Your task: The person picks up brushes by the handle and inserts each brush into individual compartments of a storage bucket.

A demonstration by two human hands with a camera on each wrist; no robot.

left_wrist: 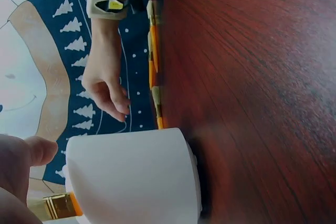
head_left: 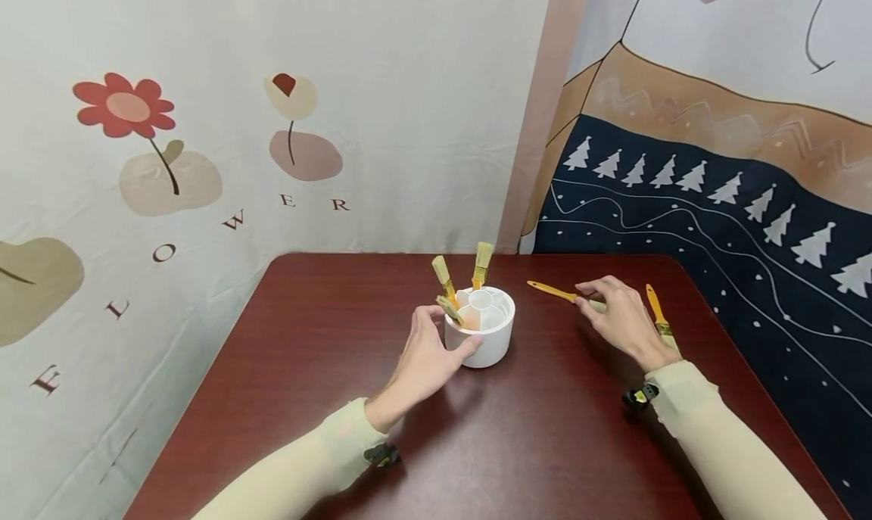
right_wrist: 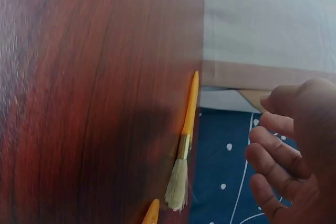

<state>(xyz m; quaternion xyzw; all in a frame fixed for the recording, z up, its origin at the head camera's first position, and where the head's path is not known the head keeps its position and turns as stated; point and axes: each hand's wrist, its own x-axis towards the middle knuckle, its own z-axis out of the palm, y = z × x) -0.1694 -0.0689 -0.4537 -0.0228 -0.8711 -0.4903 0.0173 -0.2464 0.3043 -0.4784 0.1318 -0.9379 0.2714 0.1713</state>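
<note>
A round white divided holder [head_left: 497,342] stands on the table with three paintbrushes [head_left: 483,259] in it, bristles up. My left hand [head_left: 429,353] holds its left side, thumb at the front and fingers at the back; the left wrist view shows the holder's white wall [left_wrist: 131,177] and one brush's ferrule [left_wrist: 60,205]. My right hand [head_left: 616,316] hovers over a yellow-handled paintbrush [head_left: 552,290] lying flat. In the right wrist view its loosely bent fingers [right_wrist: 273,166] hold nothing, apart from the brush [right_wrist: 186,140]. Another paintbrush [head_left: 657,312] lies to its right.
The dark red wooden table [head_left: 306,338] ends at a pale printed cloth [head_left: 422,126] behind and a dark blue tree-patterned cloth [head_left: 681,217] on the right. A further brush [left_wrist: 152,66] lies in the row near the right sleeve in the left wrist view.
</note>
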